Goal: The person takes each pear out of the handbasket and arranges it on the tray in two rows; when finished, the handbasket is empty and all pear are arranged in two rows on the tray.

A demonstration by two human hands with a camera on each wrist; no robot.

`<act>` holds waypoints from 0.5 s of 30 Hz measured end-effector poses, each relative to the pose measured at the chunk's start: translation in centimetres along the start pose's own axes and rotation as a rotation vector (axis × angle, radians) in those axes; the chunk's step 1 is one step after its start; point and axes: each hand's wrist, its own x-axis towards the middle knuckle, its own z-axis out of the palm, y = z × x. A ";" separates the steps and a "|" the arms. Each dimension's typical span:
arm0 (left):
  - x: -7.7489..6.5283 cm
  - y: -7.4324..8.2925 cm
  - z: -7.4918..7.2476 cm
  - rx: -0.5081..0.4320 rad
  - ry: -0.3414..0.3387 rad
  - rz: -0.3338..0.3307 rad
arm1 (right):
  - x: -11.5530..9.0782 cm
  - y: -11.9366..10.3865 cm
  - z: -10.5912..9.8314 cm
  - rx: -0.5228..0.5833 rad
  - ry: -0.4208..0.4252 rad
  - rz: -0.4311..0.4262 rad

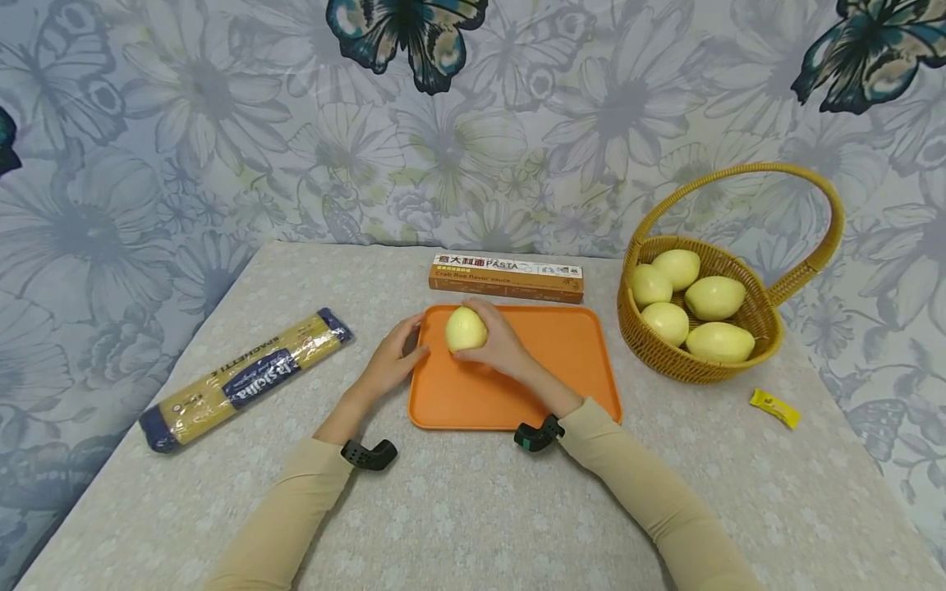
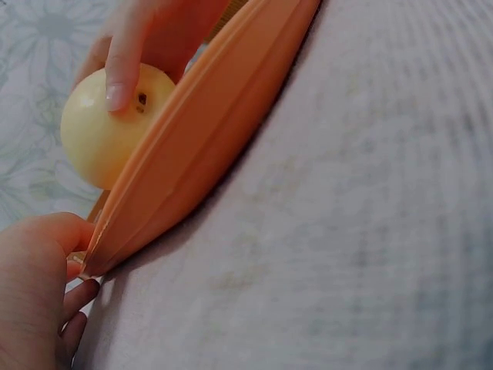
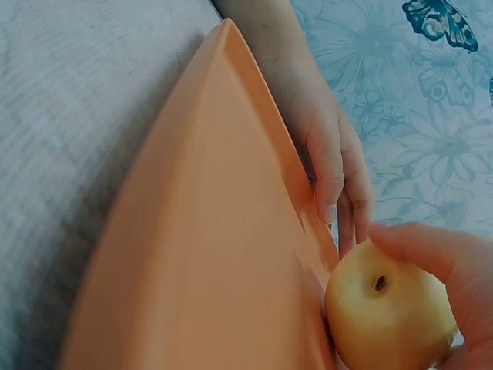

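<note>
Left grip (image 1: 388, 361) is loosely spread, a gap showing between thumb and forefinger, touching the left rim of the orange tray (image 1: 466, 402) on the desk (image 1: 458, 509); it looks like stiff, light plastic, so it could slide if nudged, and that raised rim seems the place to take hold. Just right of it, over the tray's far left part, there's the pale yellow fruit (image 1: 464, 330)! Smooth and round, likely firm with a little weight, it might roll or slip and would probably bruise under a hard squeeze; around the widest part looks the safest hold. And on it, from the right, is the right grip (image 1: 507, 345), parted only as wide as the fruit, thumb and fingers curled about its sides. Whether it bears on the tray, I can't tell. Far right, more such fruits (image 1: 715, 297) sit in the wicker basket (image 1: 668, 361).
</note>
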 end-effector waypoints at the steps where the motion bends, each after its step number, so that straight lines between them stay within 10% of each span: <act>1: 0.0 0.0 0.0 0.004 0.001 0.004 | 0.0 0.0 0.0 0.001 -0.006 -0.002; 15: 0.1 0.0 -0.1 0.011 -0.031 -0.065 | -0.2 -0.1 0.1 0.017 0.007 0.051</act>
